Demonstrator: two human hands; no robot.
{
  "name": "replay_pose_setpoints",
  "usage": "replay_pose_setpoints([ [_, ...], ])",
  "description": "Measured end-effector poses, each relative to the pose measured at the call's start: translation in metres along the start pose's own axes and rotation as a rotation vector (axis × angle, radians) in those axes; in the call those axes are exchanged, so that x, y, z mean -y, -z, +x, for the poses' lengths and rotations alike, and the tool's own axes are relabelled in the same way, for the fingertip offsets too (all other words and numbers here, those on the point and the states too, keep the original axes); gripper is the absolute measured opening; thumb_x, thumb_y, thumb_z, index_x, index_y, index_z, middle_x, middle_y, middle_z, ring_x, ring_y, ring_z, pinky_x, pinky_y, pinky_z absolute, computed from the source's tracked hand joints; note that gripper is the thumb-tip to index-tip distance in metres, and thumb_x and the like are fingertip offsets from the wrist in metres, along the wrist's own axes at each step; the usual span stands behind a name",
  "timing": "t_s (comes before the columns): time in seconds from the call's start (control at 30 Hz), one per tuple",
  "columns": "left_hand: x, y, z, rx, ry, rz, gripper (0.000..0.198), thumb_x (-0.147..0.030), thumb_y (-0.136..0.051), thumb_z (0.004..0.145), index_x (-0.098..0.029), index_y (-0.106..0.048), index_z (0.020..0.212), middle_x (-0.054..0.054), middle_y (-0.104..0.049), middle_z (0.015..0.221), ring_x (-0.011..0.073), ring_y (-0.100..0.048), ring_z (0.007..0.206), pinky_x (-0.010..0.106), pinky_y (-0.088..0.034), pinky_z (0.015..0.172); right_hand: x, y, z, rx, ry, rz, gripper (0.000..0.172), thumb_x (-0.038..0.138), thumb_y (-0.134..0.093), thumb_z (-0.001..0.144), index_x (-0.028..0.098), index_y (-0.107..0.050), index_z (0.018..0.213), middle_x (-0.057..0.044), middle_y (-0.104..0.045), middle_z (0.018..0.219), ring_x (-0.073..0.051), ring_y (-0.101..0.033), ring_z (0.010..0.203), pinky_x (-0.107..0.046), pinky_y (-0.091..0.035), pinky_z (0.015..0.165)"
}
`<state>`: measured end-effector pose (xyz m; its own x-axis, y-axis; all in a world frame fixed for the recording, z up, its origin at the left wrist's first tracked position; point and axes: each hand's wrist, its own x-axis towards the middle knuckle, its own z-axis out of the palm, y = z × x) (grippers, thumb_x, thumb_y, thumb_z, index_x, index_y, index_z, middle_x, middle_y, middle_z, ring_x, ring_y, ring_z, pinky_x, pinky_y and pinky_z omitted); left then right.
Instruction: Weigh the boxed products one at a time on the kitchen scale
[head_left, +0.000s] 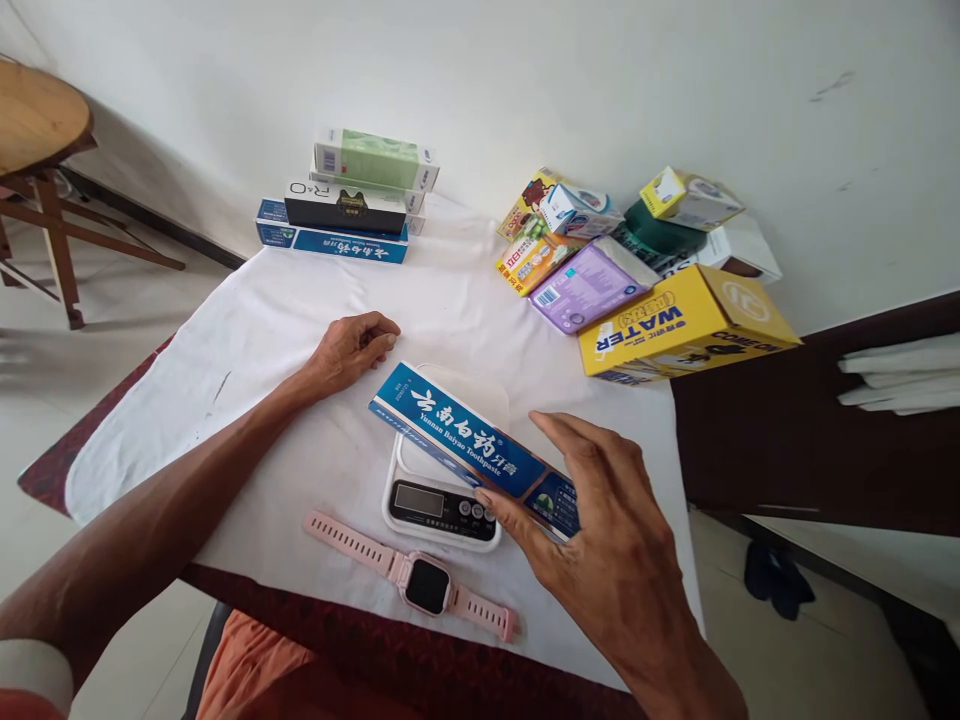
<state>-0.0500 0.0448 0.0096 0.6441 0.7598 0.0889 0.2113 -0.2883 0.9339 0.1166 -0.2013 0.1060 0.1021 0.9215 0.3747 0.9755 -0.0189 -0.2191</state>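
Observation:
My right hand point(611, 530) grips the right end of a blue toothpaste box point(457, 430), with the thumb on its near side and the fingers along its far side. Beneath the box is a white kitchen scale point(442, 515), its platform partly covered; whether the box touches it I cannot tell. The scale's display looks blank. My left hand point(352, 350) rests on the white cloth left of the box's far end, fingers curled in and nothing seen in them. In front of the scale lies a pink smartwatch point(426, 585) with its strap spread out.
At the back left stand stacked boxes: a green-and-white box point(375, 158), a black box point(345, 208) and a blue toothpaste carton point(330, 243). To the back right are a yellow carton point(682, 325), a purple pack point(589, 285) and several smaller packages. A wooden stool point(45, 115) stands far left.

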Motion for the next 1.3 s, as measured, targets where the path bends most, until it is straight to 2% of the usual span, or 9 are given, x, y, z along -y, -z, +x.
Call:
replay_pose_setpoints([
  [0.17, -0.002, 0.001, 0.001, 0.004, 0.009, 0.033, 0.023, -0.034, -0.060, 0.088, -0.016, -0.069, 0.100, 0.001, -0.068, 0.072, 0.0131, -0.062, 0.059, 0.025, -0.052, 0.058, -0.001, -0.020, -0.005, 0.085, 0.013, 0.000, 0.056, 0.044, -0.063, 0.096, 0.017, -0.045, 0.142, -0.017, -0.063, 0.129, -0.033, -0.061, 0.117, -0.050, -0.054, 0.093],
  [0.33, -0.009, 0.003, 0.001, -0.007, 0.017, 0.108, 0.026, -0.037, -0.060, 0.088, -0.016, -0.070, 0.100, 0.001, -0.068, 0.071, 0.0129, -0.060, 0.058, 0.025, -0.052, 0.060, -0.009, -0.025, -0.017, 0.066, -0.034, 0.018, 0.048, 0.033, -0.063, 0.097, 0.021, -0.046, 0.141, -0.013, -0.068, 0.123, -0.029, -0.066, 0.109, -0.045, -0.056, 0.087],
  [0.47, -0.011, 0.002, 0.001, -0.006, 0.034, 0.128, 0.027, -0.039, -0.061, 0.086, -0.018, -0.070, 0.101, 0.001, -0.068, 0.071, 0.0139, -0.060, 0.059, 0.026, -0.053, 0.061, -0.031, -0.008, -0.040, -0.024, -0.227, -0.025, 0.045, 0.037, -0.064, 0.095, 0.023, -0.053, 0.136, -0.012, -0.068, 0.122, -0.029, -0.067, 0.108, -0.045, -0.056, 0.088],
  [0.63, -0.012, 0.001, 0.002, -0.016, 0.038, 0.143, 0.025, -0.041, -0.062, 0.085, -0.022, -0.071, 0.098, 0.000, -0.068, 0.071, 0.0143, -0.059, 0.058, 0.027, -0.053, 0.061, -0.077, 0.011, -0.075, -0.086, -0.537, -0.204, 0.054, 0.058, -0.059, 0.092, 0.020, -0.062, 0.129, -0.015, -0.069, 0.117, -0.036, -0.067, 0.104, -0.052, -0.054, 0.087],
  [0.77, -0.013, 0.000, 0.002, -0.020, 0.043, 0.155, 0.024, -0.041, -0.062, 0.085, -0.023, -0.070, 0.097, 0.000, -0.068, 0.070, 0.0146, -0.058, 0.057, 0.027, -0.052, 0.060, -0.108, 0.008, -0.088, -0.072, -0.740, -0.209, 0.062, 0.065, -0.057, 0.086, 0.016, -0.065, 0.124, -0.017, -0.069, 0.117, -0.038, -0.066, 0.103, -0.053, -0.052, 0.087],
  [0.87, -0.013, 0.000, 0.002, -0.022, 0.034, 0.165, 0.025, -0.042, -0.061, 0.086, -0.022, -0.070, 0.098, 0.000, -0.068, 0.071, 0.0144, -0.059, 0.057, 0.027, -0.051, 0.061, -0.121, -0.002, -0.089, -0.055, -0.808, -0.178, 0.068, 0.067, -0.056, 0.084, 0.014, -0.064, 0.125, -0.019, -0.067, 0.121, -0.040, -0.064, 0.109, -0.054, -0.051, 0.090],
  [1.03, -0.011, 0.000, 0.002, -0.017, 0.025, 0.160, 0.027, -0.041, -0.061, 0.087, -0.020, -0.070, 0.101, 0.000, -0.068, 0.071, 0.0134, -0.059, 0.057, 0.026, -0.050, 0.060, -0.129, -0.014, -0.083, -0.038, -0.814, -0.183, 0.071, 0.067, -0.055, 0.084, 0.012, -0.061, 0.129, -0.021, -0.065, 0.123, -0.042, -0.062, 0.111, -0.057, -0.049, 0.091],
  [1.17, -0.005, -0.001, 0.002, -0.017, 0.022, 0.114, 0.027, -0.039, -0.061, 0.087, -0.018, -0.069, 0.102, 0.001, -0.069, 0.074, 0.0132, -0.060, 0.058, 0.026, -0.051, 0.060, -0.128, -0.013, -0.077, -0.013, -0.767, -0.219, 0.074, 0.069, -0.051, 0.086, 0.010, -0.060, 0.130, -0.024, -0.064, 0.119, -0.045, -0.060, 0.111, -0.062, -0.048, 0.092],
  [1.3, 0.004, -0.002, 0.001, -0.006, 0.003, 0.044, 0.024, -0.035, -0.059, 0.089, -0.017, -0.068, 0.102, 0.001, -0.067, 0.073, 0.0133, -0.061, 0.061, 0.025, -0.051, 0.060, -0.113, -0.006, -0.053, -0.157, -0.585, -0.343, 0.081, 0.072, -0.057, 0.084, 0.009, -0.058, 0.135, -0.027, -0.063, 0.120, -0.051, -0.055, 0.119, -0.068, -0.044, 0.099],
])
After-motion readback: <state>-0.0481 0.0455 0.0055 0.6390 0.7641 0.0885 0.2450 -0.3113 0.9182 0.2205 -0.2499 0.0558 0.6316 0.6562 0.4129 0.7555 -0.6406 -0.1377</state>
